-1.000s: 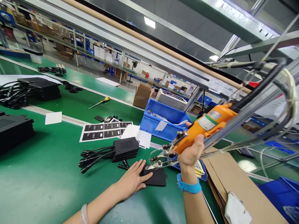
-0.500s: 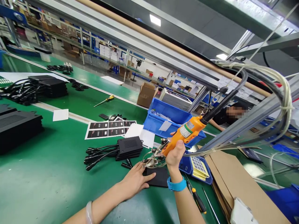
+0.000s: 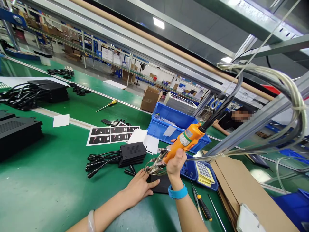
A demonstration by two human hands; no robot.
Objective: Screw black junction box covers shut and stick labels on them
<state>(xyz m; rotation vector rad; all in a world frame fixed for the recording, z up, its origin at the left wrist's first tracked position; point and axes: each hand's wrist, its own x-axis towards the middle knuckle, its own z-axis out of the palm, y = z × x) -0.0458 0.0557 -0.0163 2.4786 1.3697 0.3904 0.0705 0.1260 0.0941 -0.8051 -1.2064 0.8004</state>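
No text could be read: the label (image 3: 185, 139) on the orange power tool (image 3: 175, 149), the black-printed sheets (image 3: 110, 136) to its left and the yellow-edged sheets (image 3: 203, 171) to its right showed print too small.

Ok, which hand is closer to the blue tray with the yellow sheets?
Right. The right hand, gripping the orange driver, is just left of the blue tray in the picture; the left hand is farther left, at the black case.

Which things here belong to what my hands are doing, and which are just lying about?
In use:
orange power screwdriver, in the right hand
flat black case, touched by the left hand

Apparently just lying about:
yellow-handled screwdriver
black-and-yellow-handled screwdriver
flat cardboard
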